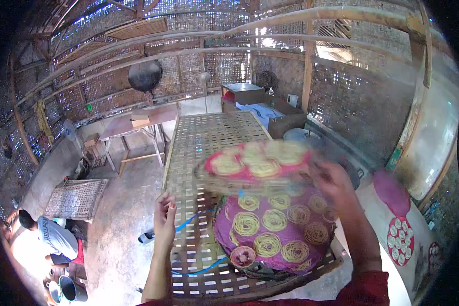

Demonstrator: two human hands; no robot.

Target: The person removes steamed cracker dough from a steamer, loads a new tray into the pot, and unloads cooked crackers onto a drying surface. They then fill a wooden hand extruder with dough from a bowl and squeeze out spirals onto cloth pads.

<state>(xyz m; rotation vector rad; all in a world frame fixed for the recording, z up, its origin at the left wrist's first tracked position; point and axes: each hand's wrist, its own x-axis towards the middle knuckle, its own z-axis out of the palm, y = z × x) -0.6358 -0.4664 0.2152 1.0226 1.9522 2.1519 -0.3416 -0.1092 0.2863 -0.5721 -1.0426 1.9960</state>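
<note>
My right hand (331,181) grips the right edge of a round tray (229,184) with a red cloth, which is tilted and blurred by motion. Several pale noodle-like coils (261,168) lie on it. Below sits a second round tray with a purple cloth (257,214), carrying more yellowish coils (267,245) and a small pink bowl (243,256) at its front edge. My left hand (165,211) is raised at the left, over the edge of the woven bamboo rack (188,153), fingers partly curled; whether it holds anything is unclear.
A blue strap (188,223) crosses the rack. To the right are a steaming pot (301,135) and a red cloth with coils (401,241). A person (58,239) sits at the lower left near buckets (72,289). A wooden table (137,124) stands behind.
</note>
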